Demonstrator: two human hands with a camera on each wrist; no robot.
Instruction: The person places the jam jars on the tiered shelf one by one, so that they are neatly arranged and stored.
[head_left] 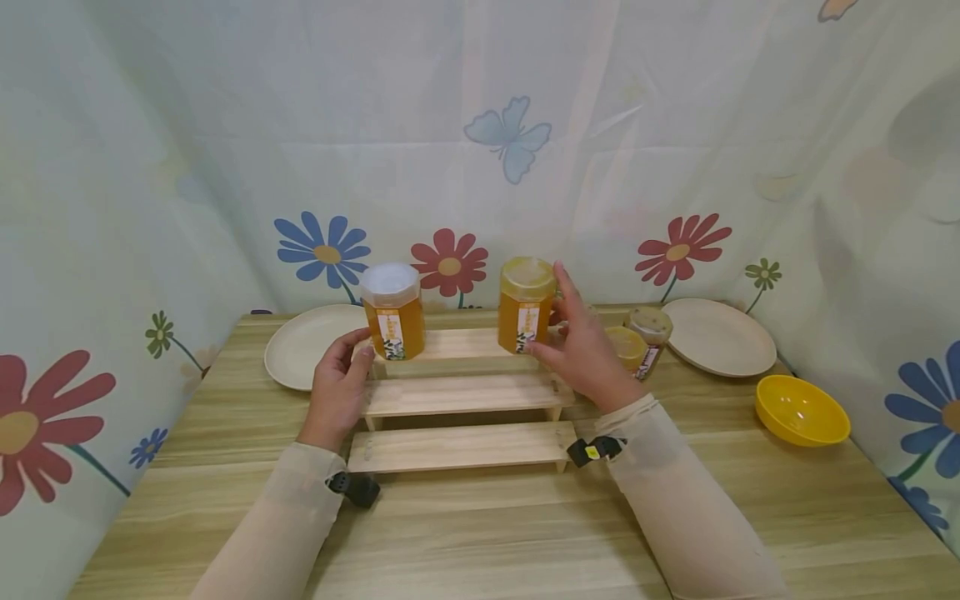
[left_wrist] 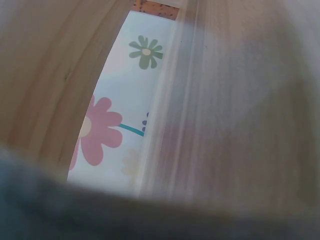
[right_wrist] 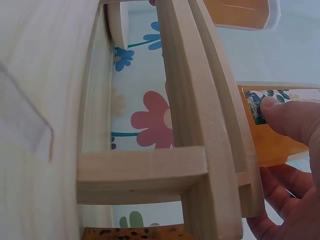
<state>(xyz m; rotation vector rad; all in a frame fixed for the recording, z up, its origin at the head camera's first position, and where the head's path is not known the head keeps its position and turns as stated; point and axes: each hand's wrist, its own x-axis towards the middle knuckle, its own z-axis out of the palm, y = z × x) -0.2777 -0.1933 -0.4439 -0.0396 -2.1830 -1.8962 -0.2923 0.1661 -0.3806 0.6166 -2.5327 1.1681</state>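
Observation:
A three-step wooden rack (head_left: 461, 396) stands on the table. On the left of its top step is a honey jar (head_left: 395, 321) with a whitish lid. A second honey jar (head_left: 522, 321) with a yellowish lid is upright at the right of that step. My right hand (head_left: 592, 354) holds this second jar from its right side; in the right wrist view its thumb (right_wrist: 287, 117) presses the label. My left hand (head_left: 339, 392) grips the left end of the top step, just beside the first jar. The left wrist view shows only blurred wood and the curtain.
Right of the rack, partly behind my right hand, are a yellow-lidded jar (head_left: 628, 343) and a jar with a speckled lid (head_left: 649, 325). Pale plates lie at the back left (head_left: 288, 350) and back right (head_left: 720, 337). A yellow bowl (head_left: 802, 412) sits near the right edge.

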